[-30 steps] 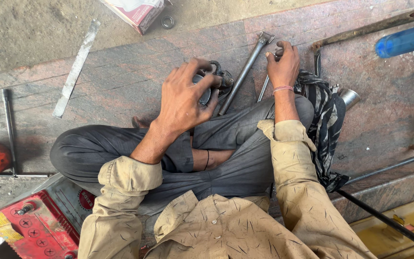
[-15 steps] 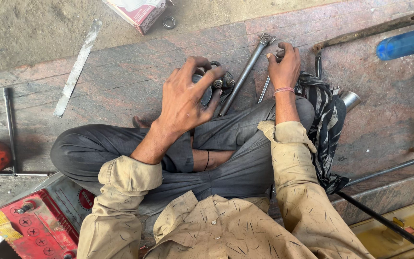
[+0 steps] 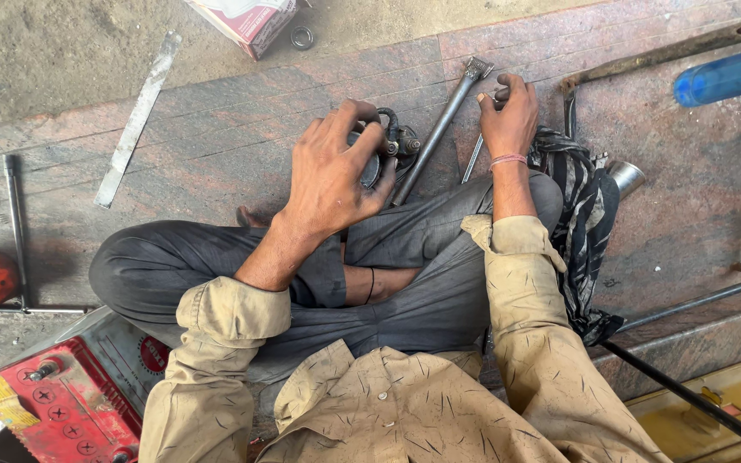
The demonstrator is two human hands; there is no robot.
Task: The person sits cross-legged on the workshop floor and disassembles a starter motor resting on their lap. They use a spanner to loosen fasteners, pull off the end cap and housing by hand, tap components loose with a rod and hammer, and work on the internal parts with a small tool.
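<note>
Looking straight down at a person sitting cross-legged on the stone floor (image 3: 216, 120), and here is the count: two hands at work, one dark round metal part, one long steel shaft, one flat metal strip, one thin L-shaped rod, one red battery, one cardboard box, one small ring. The left hand (image 3: 332, 176) is spread wide, fingers curled down over the dark round metal part (image 3: 383, 150), covering most of it; that part sits on the floor just ahead of the knees, with small fittings poking out past the fingertips. Right beside it lies the long steel shaft (image 3: 439, 129), slanting up and away to a splined end. The right hand (image 3: 508, 116) is closed around a slim tool (image 3: 473, 154) near that splined end, thumb and fingers pinched on its top, the thin shank running down toward the knee; what kind of tool it is cannot be told. A striped dark cloth (image 3: 581, 214) is bunched against the right knee, and a shiny metal cup (image 3: 623, 176) peeks out from beside it. Off to the left, the flat metal strip (image 3: 135, 124) and the thin L-shaped rod (image 3: 17, 231) rest well apart from the hands. The red battery (image 3: 53, 403) sits at the lower left, the cardboard box (image 3: 246, 21) and small ring (image 3: 302, 37) at the top edge.
</note>
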